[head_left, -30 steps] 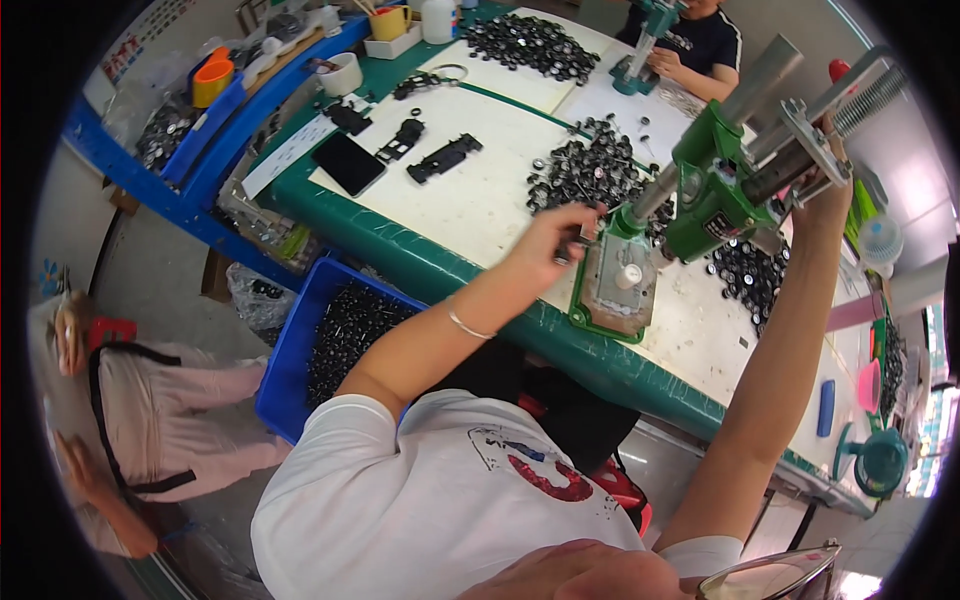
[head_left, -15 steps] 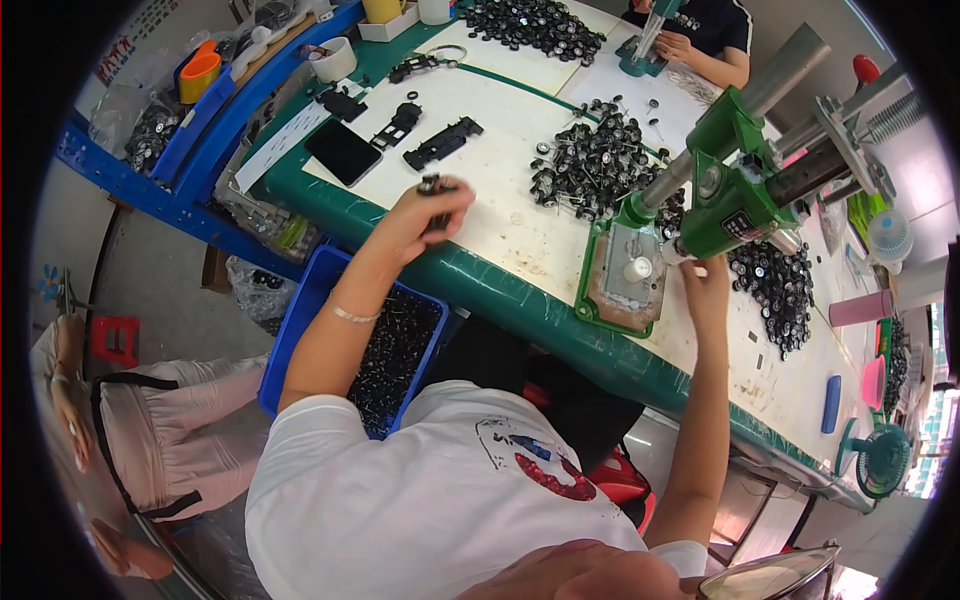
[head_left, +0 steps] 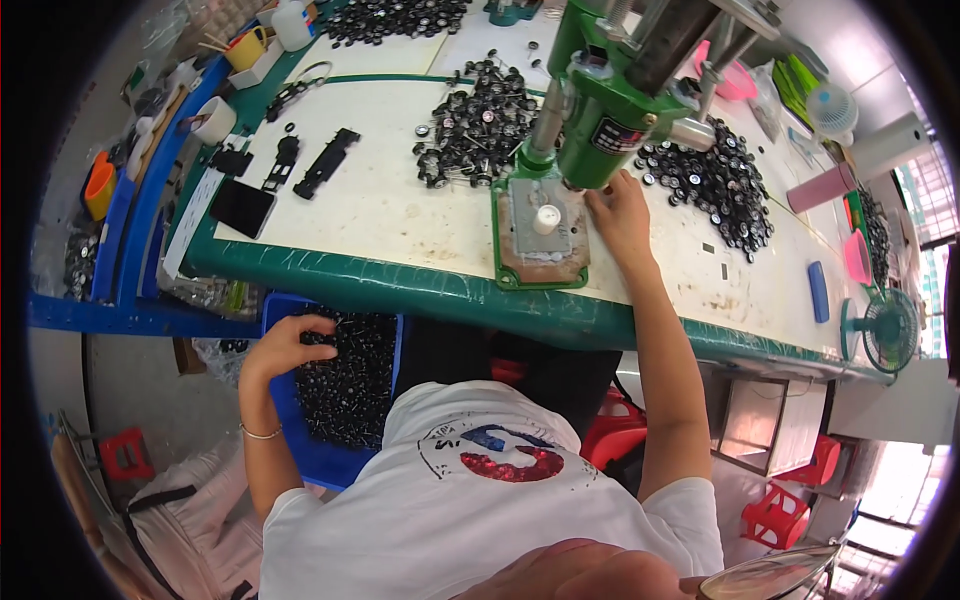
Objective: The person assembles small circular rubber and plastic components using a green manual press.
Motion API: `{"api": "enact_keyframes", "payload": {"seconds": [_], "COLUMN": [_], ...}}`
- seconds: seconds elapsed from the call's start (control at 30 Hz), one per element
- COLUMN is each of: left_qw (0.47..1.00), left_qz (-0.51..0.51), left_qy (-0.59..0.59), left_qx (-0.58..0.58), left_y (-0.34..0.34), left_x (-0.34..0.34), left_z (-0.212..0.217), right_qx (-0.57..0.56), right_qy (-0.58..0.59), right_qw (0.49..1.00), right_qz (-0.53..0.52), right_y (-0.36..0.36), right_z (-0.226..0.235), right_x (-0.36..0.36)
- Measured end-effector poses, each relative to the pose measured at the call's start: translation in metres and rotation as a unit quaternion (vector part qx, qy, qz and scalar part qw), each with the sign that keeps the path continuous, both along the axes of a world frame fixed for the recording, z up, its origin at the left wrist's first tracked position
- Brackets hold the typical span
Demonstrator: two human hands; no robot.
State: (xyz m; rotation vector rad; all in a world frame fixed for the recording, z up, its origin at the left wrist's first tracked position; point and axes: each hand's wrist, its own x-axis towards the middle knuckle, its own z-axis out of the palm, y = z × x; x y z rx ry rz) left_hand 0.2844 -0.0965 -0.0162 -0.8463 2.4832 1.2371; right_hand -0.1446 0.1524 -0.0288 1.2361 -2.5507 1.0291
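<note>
Nearest, below the surface edge, the left hand reaches down into a blue bin full of small black parts; its fingers curl over the heap at the bin's upper left corner, but whether the grip has closed on a part cannot be told. The bin sits beside the person's white shirt, under the green-edged surface. Up on the surface, the right hand rests at the right side of the green press base, fingertips touching its grey plate near a small white cylinder; the fingers lie loosely bent, pinching nothing visible. The green hand press rises just above. Farther on, piles of black round parts lie left and right of the press, and black plastic strips lie to the far left.
</note>
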Motion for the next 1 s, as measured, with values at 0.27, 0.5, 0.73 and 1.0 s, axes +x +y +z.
{"api": "enact_keyframes", "payload": {"seconds": [0.27,0.5,0.73,1.0], "left_qw": [0.933,0.885,0.862,0.834], "left_qz": [0.034,-0.054,-0.045,-0.098], "left_qy": [0.352,0.339,0.348,0.353], "left_qx": [-0.075,-0.314,-0.366,-0.413], "left_y": [0.025,0.034,0.023,0.028], "left_x": [-0.192,-0.257,-0.25,-0.259], "left_z": [0.027,0.002,-0.007,0.003], "right_qx": [-0.053,-0.059,-0.054,-0.178], "right_qy": [-0.081,-0.04,-0.031,-0.212], "right_qw": [0.995,0.997,0.998,0.961], "right_qz": [-0.007,-0.001,-0.015,-0.005], "right_y": [0.007,0.005,0.005,0.015], "right_z": [0.001,-0.006,-0.003,0.025], "right_x": [0.003,0.008,0.005,0.036]}}
